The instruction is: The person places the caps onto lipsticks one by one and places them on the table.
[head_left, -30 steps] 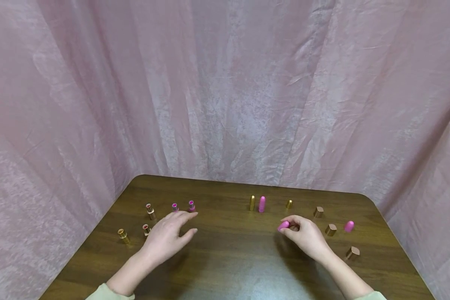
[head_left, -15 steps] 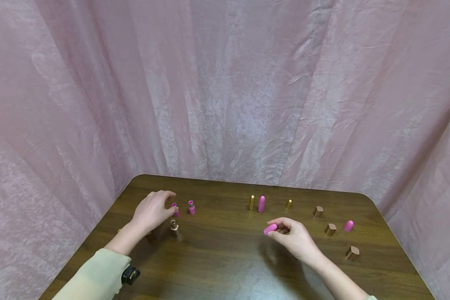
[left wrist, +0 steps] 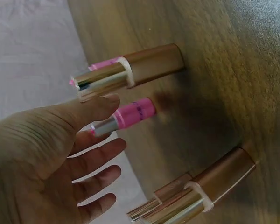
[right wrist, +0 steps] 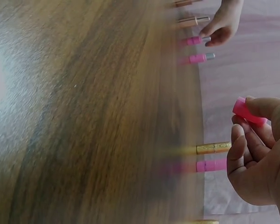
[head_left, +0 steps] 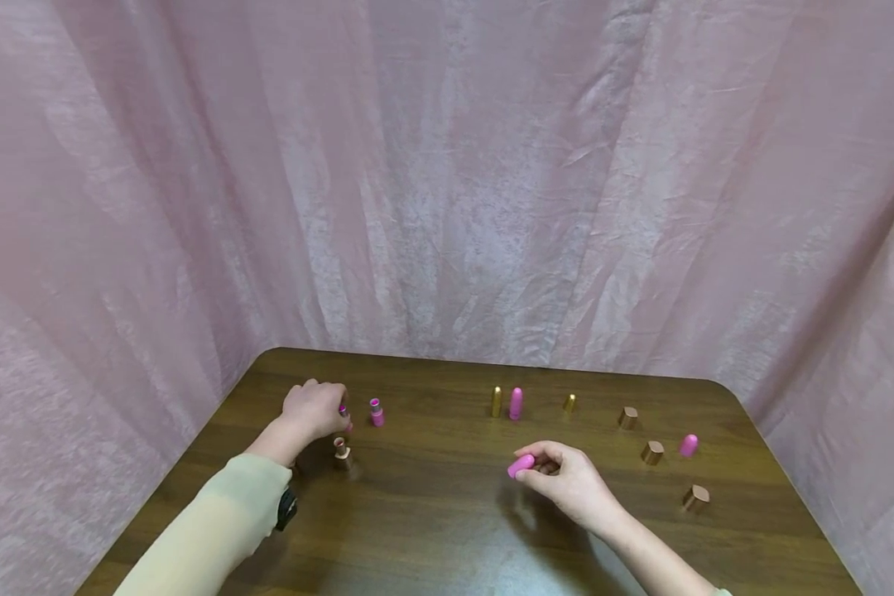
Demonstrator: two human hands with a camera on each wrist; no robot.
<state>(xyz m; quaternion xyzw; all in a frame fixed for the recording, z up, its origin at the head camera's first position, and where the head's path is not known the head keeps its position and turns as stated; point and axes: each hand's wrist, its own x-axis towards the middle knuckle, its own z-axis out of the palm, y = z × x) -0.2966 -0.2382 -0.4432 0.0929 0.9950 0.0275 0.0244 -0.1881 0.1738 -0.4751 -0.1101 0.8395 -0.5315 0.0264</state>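
At the table's left side, my left hand [head_left: 314, 410] pinches an uncapped pink lipstick [left wrist: 137, 112] by its silver collar, thumb on one side and index finger behind. The lipstick stands upright on the table. Beside it stands a second uncapped pink lipstick [head_left: 377, 414]. An uncapped rose-gold lipstick [head_left: 343, 455] is just nearer, and more rose-gold tubes [left wrist: 203, 196] show in the left wrist view. My right hand [head_left: 569, 488], held above the middle of the table, pinches a pink lipstick cap [head_left: 521, 465] between thumb and index finger, its open end pointing left.
A gold capped lipstick [head_left: 497, 402] and a pink capped one [head_left: 516, 404] stand at the back middle. Rightward are a small gold cap [head_left: 569, 404], several rose-gold caps [head_left: 652, 452] and another pink cap [head_left: 689, 445]. A pink curtain [head_left: 447, 207] hangs behind the table.
My left hand has moved back and left from over the tubes, and its fingers have closed on the pink lipstick. My right hand has carried the pink cap leftward.
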